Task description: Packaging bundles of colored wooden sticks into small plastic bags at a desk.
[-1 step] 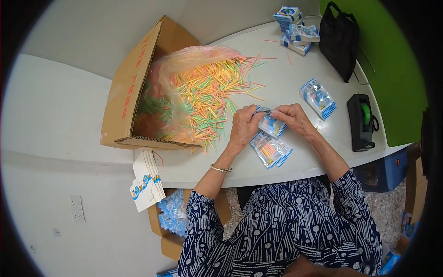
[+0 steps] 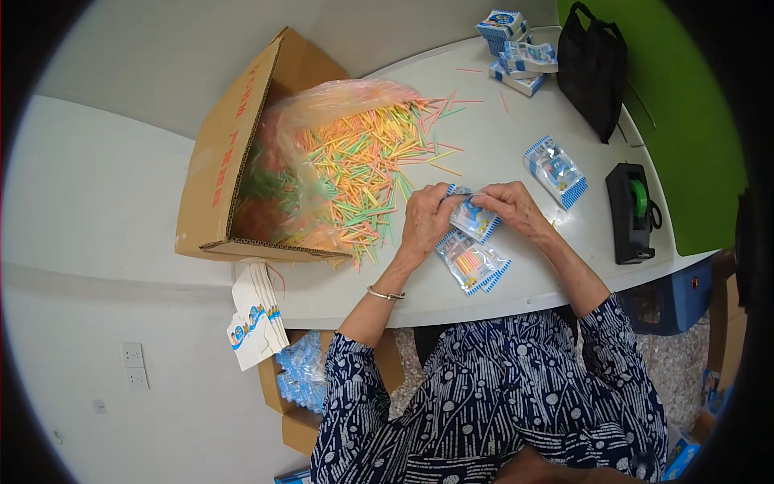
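Between my hands is a small clear plastic packet (image 2: 474,221) with blue printing and a blue striped edge. My left hand (image 2: 425,223) pinches its upper left edge, and my right hand (image 2: 516,211) grips its upper right side with fingers curled in. My fingers hide part of its top. Just below lie more packets (image 2: 469,261), overlapping on the table, with thin pastel sticks showing through the top one. To the left, a large pile of pink, yellow, orange and green sticks (image 2: 363,173) spills from a clear bag (image 2: 347,93) in a tipped cardboard box (image 2: 218,169).
Another packet (image 2: 555,171) lies right of my hands, near a black tape dispenser (image 2: 631,214) with green tape. Packs are stacked (image 2: 516,52) at the back beside a black cloth bag (image 2: 592,73). Folded white cartons (image 2: 258,319) stand at the left edge, above an open box of blue packets (image 2: 302,371).
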A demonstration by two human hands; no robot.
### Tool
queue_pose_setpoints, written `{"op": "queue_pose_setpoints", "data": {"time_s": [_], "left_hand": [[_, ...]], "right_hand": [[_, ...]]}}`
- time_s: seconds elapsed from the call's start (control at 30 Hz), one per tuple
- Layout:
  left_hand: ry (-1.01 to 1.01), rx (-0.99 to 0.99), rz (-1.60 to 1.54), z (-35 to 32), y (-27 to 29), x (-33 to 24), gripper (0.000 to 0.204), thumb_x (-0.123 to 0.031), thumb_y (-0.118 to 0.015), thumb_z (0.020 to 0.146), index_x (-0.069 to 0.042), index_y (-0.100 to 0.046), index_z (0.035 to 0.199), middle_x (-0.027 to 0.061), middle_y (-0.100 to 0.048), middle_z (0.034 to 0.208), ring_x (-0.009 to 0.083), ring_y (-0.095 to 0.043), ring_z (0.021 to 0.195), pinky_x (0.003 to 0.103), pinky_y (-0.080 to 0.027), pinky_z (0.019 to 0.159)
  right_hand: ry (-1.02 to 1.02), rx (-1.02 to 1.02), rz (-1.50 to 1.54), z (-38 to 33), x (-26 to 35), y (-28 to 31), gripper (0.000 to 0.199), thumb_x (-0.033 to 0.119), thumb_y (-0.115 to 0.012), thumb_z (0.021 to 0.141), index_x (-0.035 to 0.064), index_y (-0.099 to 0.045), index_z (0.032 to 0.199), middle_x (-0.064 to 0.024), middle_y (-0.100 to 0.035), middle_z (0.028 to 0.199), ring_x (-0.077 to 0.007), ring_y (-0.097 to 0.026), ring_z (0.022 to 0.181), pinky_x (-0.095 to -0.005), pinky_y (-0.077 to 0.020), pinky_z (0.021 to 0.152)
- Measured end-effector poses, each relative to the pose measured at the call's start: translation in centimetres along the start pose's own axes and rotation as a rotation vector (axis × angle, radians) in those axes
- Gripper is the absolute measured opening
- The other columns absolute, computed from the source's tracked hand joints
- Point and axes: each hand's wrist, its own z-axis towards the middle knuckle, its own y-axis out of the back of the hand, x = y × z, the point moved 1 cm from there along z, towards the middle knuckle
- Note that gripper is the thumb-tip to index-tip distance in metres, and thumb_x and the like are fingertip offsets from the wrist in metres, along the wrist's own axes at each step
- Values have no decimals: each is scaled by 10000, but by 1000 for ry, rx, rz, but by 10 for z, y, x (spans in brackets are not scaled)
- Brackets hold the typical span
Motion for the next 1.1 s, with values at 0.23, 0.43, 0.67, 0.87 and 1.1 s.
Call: {"op": "queue_pose_setpoints", "data": {"time_s": [0.23,0.43,0.67,0.87,1.1], "left_hand": [[127,45,-196,6,3,9,144,-121,-642,836,23,-653,835,8,-577,622,64,-454,573,245,-377,528],[239,103,-165,11,7,17,160,-142,-665,826,17,-653,832,-6,-551,624,64,-436,598,231,-361,539],[-237,-361,117,29,-1,-10,152,-125,-694,772,10,-667,836,103,-651,871,259,-555,883,359,-438,785],[-163,-107,58,21,-3,-14,136,-67,-687,739,-10,-678,862,116,-637,808,250,-565,808,357,-452,740],[-201,-120,204,15,1,-6,109,-79,-678,746,-26,-689,840,120,-625,738,258,-565,751,342,-448,681]], "right_hand": [[86,-60,-100,5,-8,3,240,205,-593,880,-18,-682,887,-68,-617,681,-109,-513,605,-271,-409,573],[360,-286,-255,10,-13,20,206,169,-589,867,-11,-667,930,-95,-615,799,-175,-559,694,-291,-427,633],[190,-175,-115,3,1,24,191,152,-612,849,-17,-656,929,-58,-607,797,-132,-554,717,-267,-429,647],[157,-100,-28,-1,5,14,191,157,-614,847,-31,-647,856,-37,-606,716,-105,-537,674,-263,-423,605],[108,-28,-134,6,-7,10,240,197,-608,857,-32,-608,786,-96,-531,601,-143,-456,563,-305,-377,532]]}}
